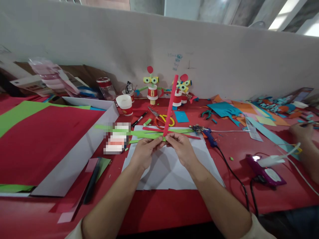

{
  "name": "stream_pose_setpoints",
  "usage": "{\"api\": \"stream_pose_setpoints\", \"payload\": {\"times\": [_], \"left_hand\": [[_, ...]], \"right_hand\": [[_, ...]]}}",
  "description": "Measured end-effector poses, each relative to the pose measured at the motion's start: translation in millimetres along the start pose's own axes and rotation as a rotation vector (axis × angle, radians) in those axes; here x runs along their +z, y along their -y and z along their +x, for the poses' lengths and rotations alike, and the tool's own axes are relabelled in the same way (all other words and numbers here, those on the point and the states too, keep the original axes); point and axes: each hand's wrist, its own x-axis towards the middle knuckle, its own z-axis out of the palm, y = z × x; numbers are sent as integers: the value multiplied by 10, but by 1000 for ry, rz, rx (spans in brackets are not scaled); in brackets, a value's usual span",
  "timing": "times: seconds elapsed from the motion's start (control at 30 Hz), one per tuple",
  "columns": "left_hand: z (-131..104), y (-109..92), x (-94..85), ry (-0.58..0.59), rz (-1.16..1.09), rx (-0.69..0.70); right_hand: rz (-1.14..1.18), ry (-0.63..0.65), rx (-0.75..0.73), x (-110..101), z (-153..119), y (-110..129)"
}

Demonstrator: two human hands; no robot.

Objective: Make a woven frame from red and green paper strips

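Note:
Over a stack of white paper [171, 177], my left hand [144, 152] and my right hand [182, 149] meet with thumbs and fingers closed in a pinch. Between them they hold paper strips at a crossing. A red paper strip [171, 103] stands up from the fingertips, leaning slightly right. One green paper strip [142, 134] runs out to the left from the same spot. The exact fold under the fingers is hidden. Behind the hands, another red strip [193, 135] and more green strips lie across the paper's far edge.
A blue glue gun [211, 137] lies to the right, its cord running forward past a purple power strip [267, 172]. Scissors [159, 119] and paper-cup figures [152, 91] stand beyond. Left is a white box [72, 159] with coloured sheets. Another person's hand [302, 132] is far right.

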Motion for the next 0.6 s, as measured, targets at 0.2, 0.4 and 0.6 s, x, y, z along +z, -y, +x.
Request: {"api": "stream_pose_setpoints", "payload": {"times": [0.2, 0.4, 0.6], "left_hand": [[5, 7, 7, -57, 40, 71], [-1, 12, -12, -83, 221, 207], [-17, 8, 15, -6, 118, 141]], "right_hand": [[61, 42, 79, 16, -11, 31], [-213, 84, 3, -20, -4, -33], [-235, 110, -65, -49, -3, -62]]}}
